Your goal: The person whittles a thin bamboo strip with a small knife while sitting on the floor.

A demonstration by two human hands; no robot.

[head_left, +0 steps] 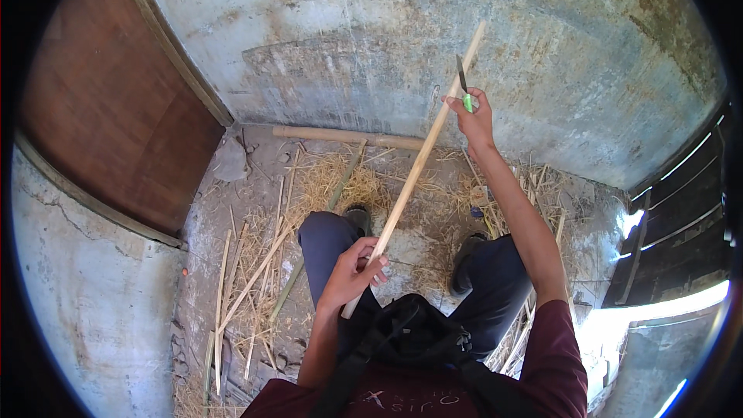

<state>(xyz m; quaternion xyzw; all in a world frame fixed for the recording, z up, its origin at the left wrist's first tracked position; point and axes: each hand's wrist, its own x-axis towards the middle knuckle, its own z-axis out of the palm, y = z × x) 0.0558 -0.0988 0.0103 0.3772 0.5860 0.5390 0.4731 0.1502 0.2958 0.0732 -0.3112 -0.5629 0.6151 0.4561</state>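
A long pale strip, likely split bamboo (420, 164), slants from my lap up and to the right, its far end in front of the wall. My left hand (354, 272) is closed around its lower part, above my left thigh. Near the upper part, my right hand (473, 118) grips a knife (467, 101) by its green handle. The dark blade points up and away from me, beside the strip's right edge or over it. Whether my right fingers also touch the strip, I cannot tell exactly.
A thick bamboo pole (348, 136) lies along the foot of the stained wall (371, 62). Straw-like shavings (329, 182) and several thin strips (255, 282) litter the floor on both sides of my legs. At left stands a brown door (116, 101); dark slats (669, 224) are at right.
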